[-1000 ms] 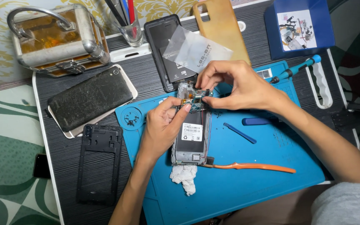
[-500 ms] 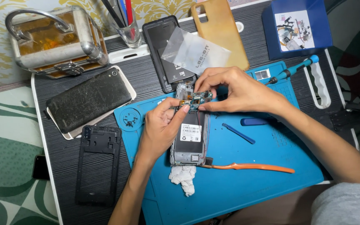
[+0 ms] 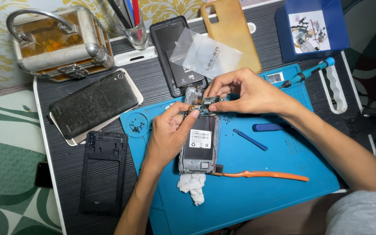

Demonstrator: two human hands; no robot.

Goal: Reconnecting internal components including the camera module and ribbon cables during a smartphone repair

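An opened phone (image 3: 199,146) with its back off lies upright on the blue work mat (image 3: 257,182), its black battery showing. My left hand (image 3: 166,135) rests against the phone's left side, thumb and fingertips at the small circuit board (image 3: 206,104) near the top. My right hand (image 3: 244,91) reaches in from the right and pinches that same board at the phone's upper end. Whether the board is lifted free or still seated I cannot tell.
On the mat: an orange toothbrush (image 3: 266,175), blue pry tools (image 3: 250,139), a white tissue wad (image 3: 192,186), a blue screwdriver (image 3: 307,72). Left of the mat lie a black phone frame (image 3: 103,172) and a scratched black phone back (image 3: 93,103). Behind: metal case (image 3: 59,41), pen cup (image 3: 133,26), blue parts box (image 3: 312,28).
Both hands stay at the phone's top; the fingers have shifted slightly on the small board. The view has drifted a little.
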